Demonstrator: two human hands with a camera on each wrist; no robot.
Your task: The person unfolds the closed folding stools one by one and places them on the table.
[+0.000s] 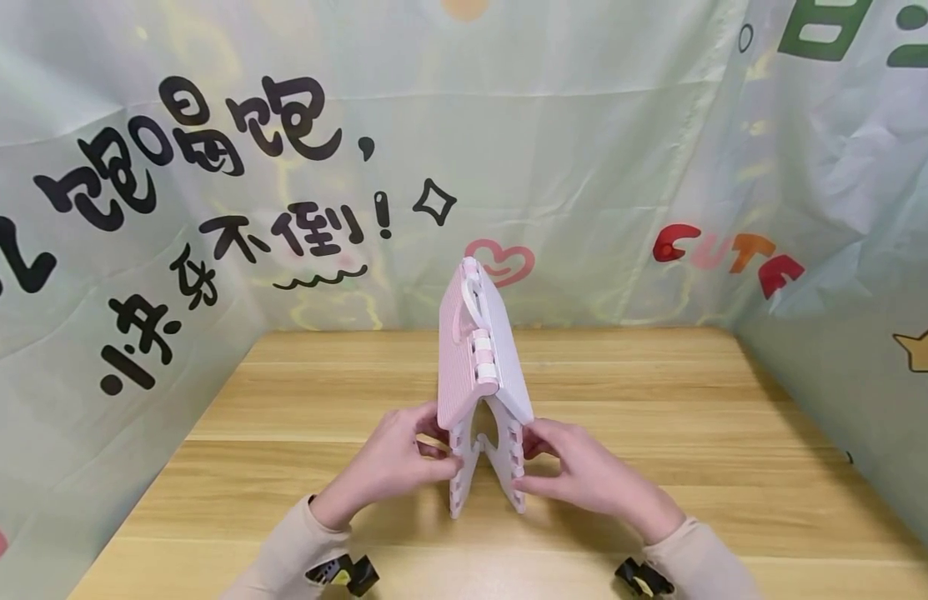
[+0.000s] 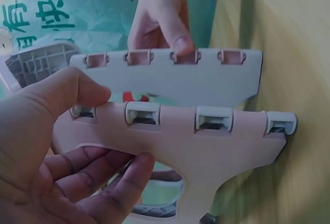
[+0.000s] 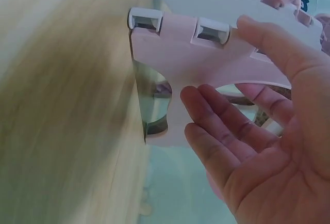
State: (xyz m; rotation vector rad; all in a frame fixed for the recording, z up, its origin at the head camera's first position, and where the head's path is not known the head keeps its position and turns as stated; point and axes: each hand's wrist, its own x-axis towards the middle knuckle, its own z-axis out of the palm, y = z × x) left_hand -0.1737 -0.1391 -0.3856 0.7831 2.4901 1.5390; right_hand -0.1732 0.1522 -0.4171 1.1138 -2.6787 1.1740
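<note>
A pink and white plastic folding stool [image 1: 461, 367] stands partly folded on the table, its two top halves sloping down from a hinged ridge like a roof. A loop handle [image 1: 474, 304] sticks out at the ridge. My left hand [image 1: 394, 454] grips the left leg panel [image 2: 193, 144], thumb on its hinged edge and fingers on the outer face. On the other side, my right hand [image 1: 584, 467] holds the right leg panel [image 3: 178, 53] in the same way, thumb along the edge and fingertips against the panel. Between the panels a gap shows.
The wood-grain table [image 1: 306, 400] reaches back to a printed cloth backdrop [image 1: 584, 150] that also hangs along both sides. Dark wrist devices [image 1: 343, 575] sit at my light sleeves [image 1: 283, 554].
</note>
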